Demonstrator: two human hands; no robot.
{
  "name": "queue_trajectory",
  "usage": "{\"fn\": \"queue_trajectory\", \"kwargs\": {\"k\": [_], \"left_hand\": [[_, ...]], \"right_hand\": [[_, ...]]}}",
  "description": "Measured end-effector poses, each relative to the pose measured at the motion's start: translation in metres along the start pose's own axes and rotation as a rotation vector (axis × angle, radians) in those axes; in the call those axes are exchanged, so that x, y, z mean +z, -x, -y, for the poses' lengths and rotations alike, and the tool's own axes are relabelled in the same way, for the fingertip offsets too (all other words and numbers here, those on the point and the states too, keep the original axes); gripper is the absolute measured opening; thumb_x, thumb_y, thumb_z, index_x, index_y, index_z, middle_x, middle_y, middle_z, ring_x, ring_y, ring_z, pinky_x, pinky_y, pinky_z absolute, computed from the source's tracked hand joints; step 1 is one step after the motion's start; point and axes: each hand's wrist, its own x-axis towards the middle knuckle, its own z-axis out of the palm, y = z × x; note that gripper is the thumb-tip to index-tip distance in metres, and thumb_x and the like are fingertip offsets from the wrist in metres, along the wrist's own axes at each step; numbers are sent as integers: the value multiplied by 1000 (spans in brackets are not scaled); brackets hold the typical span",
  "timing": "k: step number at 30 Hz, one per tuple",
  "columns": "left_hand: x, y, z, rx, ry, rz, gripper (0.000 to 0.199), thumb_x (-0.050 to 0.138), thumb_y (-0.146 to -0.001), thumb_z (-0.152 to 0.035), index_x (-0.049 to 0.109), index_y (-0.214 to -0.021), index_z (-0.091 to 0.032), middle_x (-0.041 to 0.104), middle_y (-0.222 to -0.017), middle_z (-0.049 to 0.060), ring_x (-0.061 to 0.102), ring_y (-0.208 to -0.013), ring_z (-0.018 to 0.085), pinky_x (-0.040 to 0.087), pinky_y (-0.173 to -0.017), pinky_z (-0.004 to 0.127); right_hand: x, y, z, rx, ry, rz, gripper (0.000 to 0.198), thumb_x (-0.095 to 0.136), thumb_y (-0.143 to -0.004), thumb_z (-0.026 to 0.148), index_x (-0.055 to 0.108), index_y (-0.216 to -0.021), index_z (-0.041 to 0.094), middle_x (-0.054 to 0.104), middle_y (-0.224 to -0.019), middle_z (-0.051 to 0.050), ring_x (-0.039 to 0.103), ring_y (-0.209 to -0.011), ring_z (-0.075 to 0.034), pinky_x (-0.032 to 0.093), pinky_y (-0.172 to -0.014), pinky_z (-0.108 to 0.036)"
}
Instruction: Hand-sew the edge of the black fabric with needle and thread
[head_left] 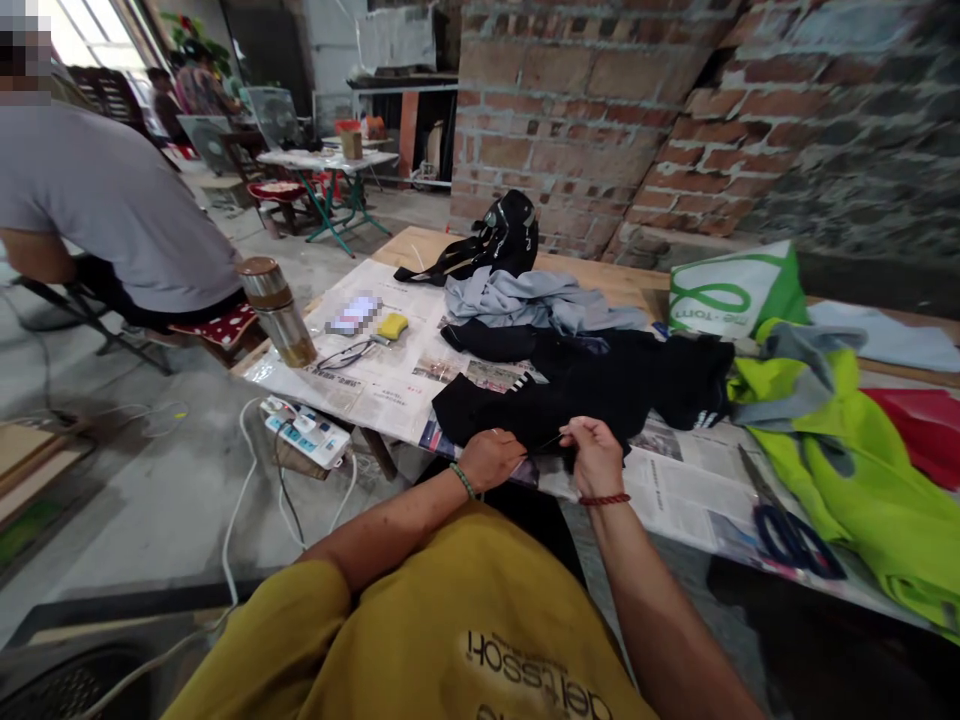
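A black garment [577, 385] with small white stripes lies spread over the newspaper-covered table. At its near edge my left hand [491, 458], wearing a green bead bracelet, is closed on the dark fabric; the fingertips are partly hidden. To its right, my right hand [598, 455], with a reddish-brown bracelet, pinches a thin thread [553, 440] just above the cloth. Whether a needle is in those fingers is too small to tell. Behind the black garment is a crumpled grey garment [532, 298]. Dark-handled scissors [787, 530] rest to the right of my right hand.
A steel flask [281, 315], glasses [346, 355], a yellow sponge [392, 326] and a blurred phone [354, 314] stand or lie at left. Neon-yellow clothing [832, 440] and a green-white bag [739, 290] occupy the right. A power strip [307, 435] sits beside the table; a person [112, 200] sits left.
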Motion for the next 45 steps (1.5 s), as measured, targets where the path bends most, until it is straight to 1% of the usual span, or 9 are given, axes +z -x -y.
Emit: {"fn": "queue_trajectory", "kwargs": {"k": [2,5,8,13,20,26,33,39,45], "left_hand": [[0,0,0,-19,27,-24,17,50,-86,-23,67,-84,-18,64,-79,4,58,-77,15,46,-73,27],[2,0,1,-60,85,-61,16,52,-84,-22,67,-82,-18,64,-78,4,58,-76,14,46,-74,26],[4,0,2,-81,139,-87,17,52,-85,-23,68,-80,-18,64,-75,4,58,-75,14,47,-72,25],[6,0,3,-84,180,-125,15,54,-84,-23,68,-83,-19,63,-76,4,58,-75,13,46,-71,24],[6,1,2,-98,204,-111,14,54,-83,-21,68,-82,-19,63,-76,3,58,-76,13,47,-73,24],[4,1,2,-96,206,-115,12,56,-82,-18,68,-82,-18,64,-77,3,58,-76,13,47,-73,24],[5,0,2,-83,186,-125,10,57,-81,-18,67,-81,-18,64,-75,3,58,-74,14,47,-71,25],[4,0,2,-73,196,-133,11,56,-81,-18,67,-81,-18,64,-76,3,59,-74,14,48,-71,25],[2,0,1,-70,191,-141,11,57,-80,-18,67,-81,-18,64,-75,4,59,-74,14,48,-71,25]], "right_hand": [[-1,1,8,31,2,49,25,69,-63,35,56,-74,17,62,-62,2,51,-45,-7,41,-44,-20],[1,4,20,190,-17,200,33,68,-66,42,51,-84,20,66,-67,1,56,-45,-11,39,-37,-19],[2,-2,28,279,-92,290,36,68,-67,44,47,-87,23,66,-69,2,64,-54,-15,47,-42,-24],[-5,-21,40,163,-150,267,31,71,-66,36,51,-81,19,65,-70,3,68,-66,-14,56,-61,-28],[-17,-38,60,-82,-105,163,23,66,-72,34,52,-81,19,63,-64,5,66,-58,-12,57,-58,-26],[-33,-51,82,-215,-102,75,20,65,-73,30,51,-82,18,63,-63,5,66,-56,-12,57,-55,-26],[-51,-63,108,-298,-144,14,19,64,-76,26,50,-83,17,61,-61,5,65,-53,-12,56,-51,-24],[-54,-63,127,-328,-156,-47,6,53,-80,11,49,-80,15,61,-58,4,64,-48,-12,55,-48,-24],[-57,-64,137,-363,-187,-115,8,50,-80,7,48,-80,14,61,-56,3,63,-46,-13,54,-46,-24]]}}
